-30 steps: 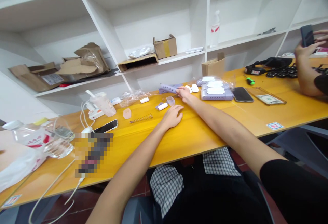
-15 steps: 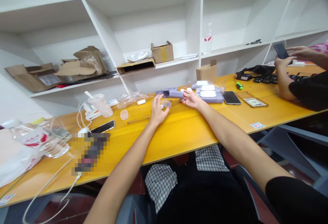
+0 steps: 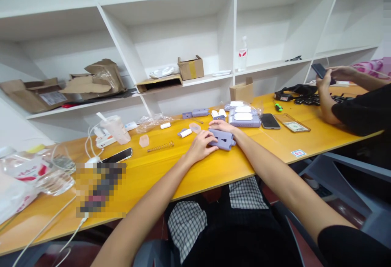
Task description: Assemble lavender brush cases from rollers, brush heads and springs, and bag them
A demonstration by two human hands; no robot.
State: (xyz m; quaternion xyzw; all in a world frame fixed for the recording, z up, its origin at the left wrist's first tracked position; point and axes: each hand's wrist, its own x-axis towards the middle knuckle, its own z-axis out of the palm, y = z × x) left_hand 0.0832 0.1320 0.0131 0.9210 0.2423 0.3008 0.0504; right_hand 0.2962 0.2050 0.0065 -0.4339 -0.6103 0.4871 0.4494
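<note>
A purple plastic housing (image 3: 224,139) with slots lies on the yellow table (image 3: 171,169) in front of me. My left hand (image 3: 201,144) curls round its left end and my right hand (image 3: 224,126) rests on its far edge; both grip it. Behind it lie a small clear cap (image 3: 194,127), a white cylinder (image 3: 185,133), a metal spring (image 3: 160,147) and small purple parts (image 3: 200,112).
A purple tray with white pieces (image 3: 243,118), a black phone (image 3: 269,120) and a clear case with a banknote (image 3: 292,123) lie to the right. Another person's hands (image 3: 328,80) hold a phone at far right. A cup (image 3: 115,129), another phone (image 3: 117,155), cables and a water bottle (image 3: 33,171) sit left.
Both hands have drawn the purple housing from the far side of the table toward me and set it down near the front. The view has shifted slightly.
</note>
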